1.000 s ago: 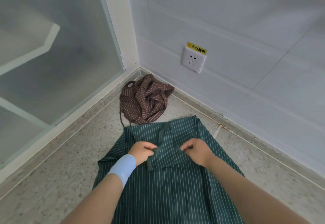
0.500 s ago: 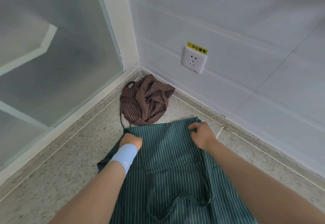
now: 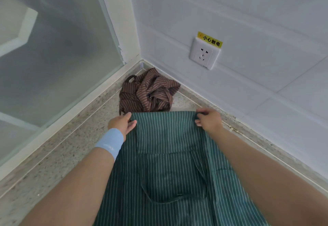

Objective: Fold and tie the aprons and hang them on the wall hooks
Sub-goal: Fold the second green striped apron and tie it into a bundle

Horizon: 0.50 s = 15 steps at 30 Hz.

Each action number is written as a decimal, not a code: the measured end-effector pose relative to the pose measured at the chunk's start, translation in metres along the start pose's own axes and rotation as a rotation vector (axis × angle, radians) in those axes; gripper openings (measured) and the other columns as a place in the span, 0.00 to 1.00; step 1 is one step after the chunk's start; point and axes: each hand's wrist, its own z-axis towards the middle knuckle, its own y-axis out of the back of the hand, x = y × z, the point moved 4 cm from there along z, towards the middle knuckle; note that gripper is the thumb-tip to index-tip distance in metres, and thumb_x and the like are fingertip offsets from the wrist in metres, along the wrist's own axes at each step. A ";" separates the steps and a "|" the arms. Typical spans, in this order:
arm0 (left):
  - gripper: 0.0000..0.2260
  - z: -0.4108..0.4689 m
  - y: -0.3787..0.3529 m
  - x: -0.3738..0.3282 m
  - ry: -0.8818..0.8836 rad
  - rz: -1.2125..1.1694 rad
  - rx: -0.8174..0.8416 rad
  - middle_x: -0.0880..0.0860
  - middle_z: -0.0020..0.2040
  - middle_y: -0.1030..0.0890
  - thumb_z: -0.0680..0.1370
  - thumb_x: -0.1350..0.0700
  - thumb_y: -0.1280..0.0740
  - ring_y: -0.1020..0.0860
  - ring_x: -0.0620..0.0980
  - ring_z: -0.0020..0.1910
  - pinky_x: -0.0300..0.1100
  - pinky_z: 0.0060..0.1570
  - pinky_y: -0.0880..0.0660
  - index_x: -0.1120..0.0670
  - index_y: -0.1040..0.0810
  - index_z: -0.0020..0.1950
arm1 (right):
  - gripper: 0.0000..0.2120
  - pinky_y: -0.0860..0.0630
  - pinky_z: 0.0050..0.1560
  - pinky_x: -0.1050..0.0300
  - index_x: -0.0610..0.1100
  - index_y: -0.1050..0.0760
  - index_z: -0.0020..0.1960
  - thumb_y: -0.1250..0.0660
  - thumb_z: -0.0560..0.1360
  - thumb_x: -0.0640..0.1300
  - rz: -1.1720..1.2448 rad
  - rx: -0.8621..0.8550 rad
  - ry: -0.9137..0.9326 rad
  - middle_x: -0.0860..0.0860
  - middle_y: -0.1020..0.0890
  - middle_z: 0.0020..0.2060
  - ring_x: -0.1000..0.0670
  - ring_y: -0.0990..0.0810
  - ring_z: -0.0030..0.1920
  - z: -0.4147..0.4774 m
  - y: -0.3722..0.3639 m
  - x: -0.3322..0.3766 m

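A green striped apron (image 3: 166, 154) lies spread on the speckled floor (image 3: 58, 147) in front of me, its neck strap looped back over the cloth. My left hand (image 3: 122, 123), with a blue wristband, pinches the far left corner of the apron's top edge. My right hand (image 3: 208, 120) grips the far right corner of the same edge with curled fingers. Just beyond the green apron, a brown striped apron (image 3: 149, 92) sits crumpled in the corner of the room.
A frosted glass partition (image 3: 53, 57) closes off the left side. A white tiled wall (image 3: 248, 87) runs along the right and carries a power socket (image 3: 204, 53) with a yellow warning label. No wall hooks are in view.
Both hands moved from the middle of the green apron out to its far top corners. The top edge now lies flat and stretched wide, and the neck strap has dropped toward me.
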 end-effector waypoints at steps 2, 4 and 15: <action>0.21 -0.004 -0.004 0.004 -0.036 0.047 -0.013 0.59 0.56 0.18 0.79 0.61 0.32 0.16 0.52 0.46 0.46 0.48 0.18 0.62 0.31 0.72 | 0.22 0.20 0.33 0.58 0.46 0.27 0.70 0.34 0.78 0.33 -0.070 0.044 0.064 0.47 0.19 0.58 0.51 0.19 0.34 -0.003 -0.006 0.004; 0.22 -0.008 -0.002 0.014 -0.130 0.216 -0.095 0.60 0.61 0.22 0.80 0.60 0.34 0.17 0.56 0.47 0.52 0.53 0.19 0.61 0.35 0.73 | 0.32 0.24 0.29 0.61 0.48 0.37 0.77 0.35 0.76 0.34 -0.184 0.118 0.151 0.47 0.26 0.64 0.51 0.20 0.34 -0.011 -0.018 -0.002; 0.33 -0.022 0.014 0.108 -0.543 1.580 0.231 0.48 0.80 0.58 0.81 0.39 0.44 0.57 0.55 0.79 0.54 0.77 0.51 0.46 0.54 0.81 | 0.34 0.53 0.76 0.36 0.56 0.59 0.81 0.48 0.81 0.62 -1.167 0.280 0.368 0.44 0.62 0.80 0.40 0.61 0.79 -0.084 -0.067 -0.078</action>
